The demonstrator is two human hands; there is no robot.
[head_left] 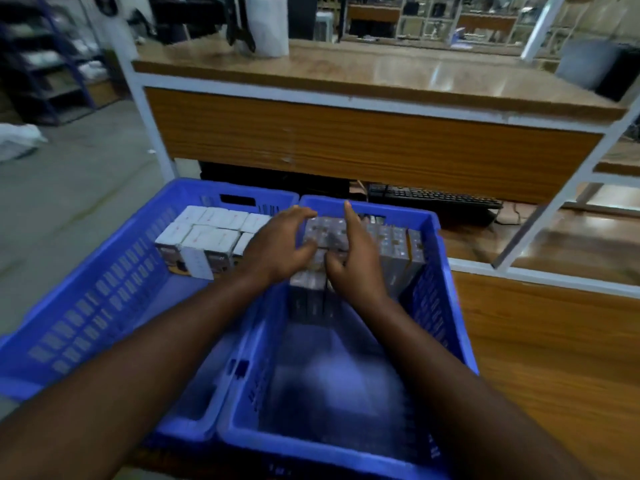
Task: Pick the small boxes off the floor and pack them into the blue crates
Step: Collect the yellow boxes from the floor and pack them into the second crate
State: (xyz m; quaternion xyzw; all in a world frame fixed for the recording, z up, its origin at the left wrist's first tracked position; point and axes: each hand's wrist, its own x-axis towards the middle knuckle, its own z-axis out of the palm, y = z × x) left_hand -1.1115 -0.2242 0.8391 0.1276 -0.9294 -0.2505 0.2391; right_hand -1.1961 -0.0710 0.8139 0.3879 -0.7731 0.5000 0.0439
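Two blue crates stand side by side on the floor. The left crate [86, 299] holds several white-topped small boxes [211, 230] packed at its far end. In the right crate [440, 306], grey small boxes [394, 247] stand in rows against the far wall. My left hand [277, 247] and my right hand [356, 261] meet over that far end. Between them they clasp a block of grey small boxes [325, 235], thumbs low and fingers spread over the top. The near half of the right crate shows its bare bottom.
A wooden counter [363, 133] with a white metal frame rises just behind the crates. A black keyboard [433, 197] lies on its low shelf. A wooden board [554, 341] lies to the right of the crates, and grey floor [69, 188] stretches to the left.
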